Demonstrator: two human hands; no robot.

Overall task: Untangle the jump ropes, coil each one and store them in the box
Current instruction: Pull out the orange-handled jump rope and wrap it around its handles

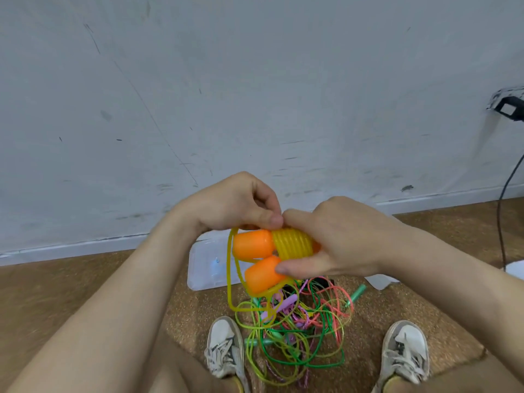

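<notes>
Both hands are up in front of the wall. The right hand (337, 239) has its fingers closed around the yellow rope (293, 246) coiled tight over two orange handles (252, 243); the left hand (235, 204) pinches a strand just above that coil. Below the fingers, loose yellow loops trail to the tangled ropes (297, 330) on the floor between two sneakers, just beside a clear box (204, 262).

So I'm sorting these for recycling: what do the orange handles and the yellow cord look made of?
The orange handles look like smooth moulded plastic, going by their even colour and soft sheen. The yellow cord looks like translucent PVC or a similar flexible plastic: glossy, see-through, holding tight wraps. The exact polymer can't be told.
</notes>
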